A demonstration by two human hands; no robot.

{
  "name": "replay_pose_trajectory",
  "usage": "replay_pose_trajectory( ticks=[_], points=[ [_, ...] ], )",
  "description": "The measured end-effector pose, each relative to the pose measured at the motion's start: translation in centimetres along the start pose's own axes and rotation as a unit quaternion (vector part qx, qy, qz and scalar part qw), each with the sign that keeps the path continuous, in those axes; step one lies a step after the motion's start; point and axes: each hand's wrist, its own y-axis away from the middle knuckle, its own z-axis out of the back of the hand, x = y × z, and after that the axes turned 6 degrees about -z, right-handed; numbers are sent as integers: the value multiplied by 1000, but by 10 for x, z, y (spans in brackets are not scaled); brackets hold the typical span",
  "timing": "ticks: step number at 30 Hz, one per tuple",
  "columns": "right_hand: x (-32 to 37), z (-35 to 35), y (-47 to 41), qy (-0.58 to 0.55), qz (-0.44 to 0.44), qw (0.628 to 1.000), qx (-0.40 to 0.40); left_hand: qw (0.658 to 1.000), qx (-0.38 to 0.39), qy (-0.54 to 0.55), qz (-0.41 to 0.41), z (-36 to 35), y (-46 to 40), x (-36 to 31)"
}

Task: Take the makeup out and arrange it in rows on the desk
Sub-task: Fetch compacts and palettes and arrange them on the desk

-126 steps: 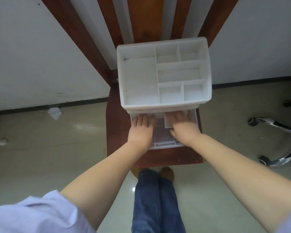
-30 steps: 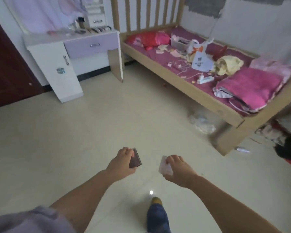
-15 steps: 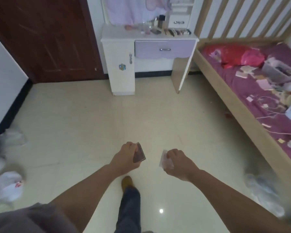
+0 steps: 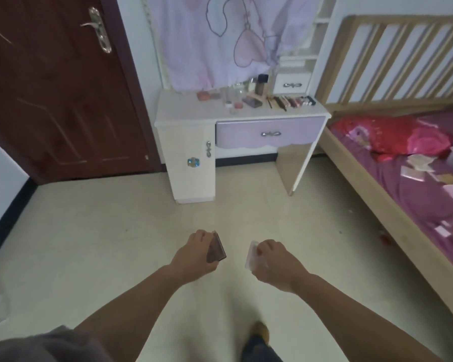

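Two items in transit: left hand (image 4: pixel 194 253) gripping dark compact (image 4: pixel 216 249), right hand (image 4: pixel 275 262) gripping pale compact (image 4: pixel 252 254). Makeup row (image 4: pixel 289 101) already on desk (image 4: pixel 191 116); both unplaced.

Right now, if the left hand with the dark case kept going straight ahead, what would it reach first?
Likely the white desk. Only bare floor lies between it and the left hand; depth is hard to judge.
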Motion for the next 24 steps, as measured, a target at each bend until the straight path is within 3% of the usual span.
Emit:
replay_pose_trajectory(
  ticks=[4, 8, 10, 15, 24],
  points=[
    [-32, 26, -97, 96, 38, 995, -8, 1000, -4, -2, -14, 13, -100, 29],
    [-61, 78, -193, 202, 137, 969, -26, 999, -29, 21, 7, 38, -204, 58],
    [-76, 103, -253, 240, 135, 961, 9, 999, -48, 20, 11, 56, -252, 72],
    [-90, 135, -384, 98, 63, 993, 13, 997, -53, 26, 44, 87, -341, 112],
    [-66, 159, -604, 31, 57, 998, -4, 996, -52, 28, 59, 144, -511, 242]
  ],
)
